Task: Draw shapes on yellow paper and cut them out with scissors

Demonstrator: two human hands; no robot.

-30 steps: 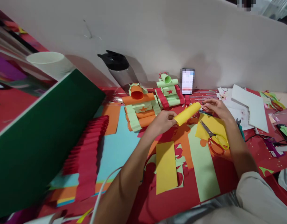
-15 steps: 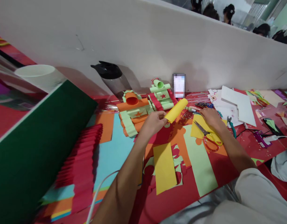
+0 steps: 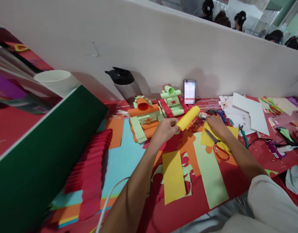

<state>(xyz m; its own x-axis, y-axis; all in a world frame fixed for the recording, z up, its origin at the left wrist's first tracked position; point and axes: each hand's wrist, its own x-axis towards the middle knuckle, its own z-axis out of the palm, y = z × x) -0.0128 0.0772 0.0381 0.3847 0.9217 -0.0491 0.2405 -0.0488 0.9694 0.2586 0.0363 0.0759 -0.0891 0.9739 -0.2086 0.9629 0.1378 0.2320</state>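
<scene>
The left hand (image 3: 167,130) pinches the near end of one yellow paper roll (image 3: 188,117), held up between the hands. The right hand (image 3: 215,124), raised by the roll's far end a second ago, is now lowered beyond one pair of scissors (image 3: 215,139); whether it grips anything cannot be told. Beyond the left hand, two paper models (image 3: 152,116) stand on the tabletop (image 3: 233,178); farther left, one cup (image 3: 66,84) and one bottle (image 3: 126,89), contents unclear.

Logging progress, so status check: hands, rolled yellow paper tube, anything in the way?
Left hand gripping rolled yellow paper tube, lower end. Right hand at yellow paper sheet, grip hidden. Possible obstacle: metal scissors with red and yellow handles, near right wrist.
</scene>
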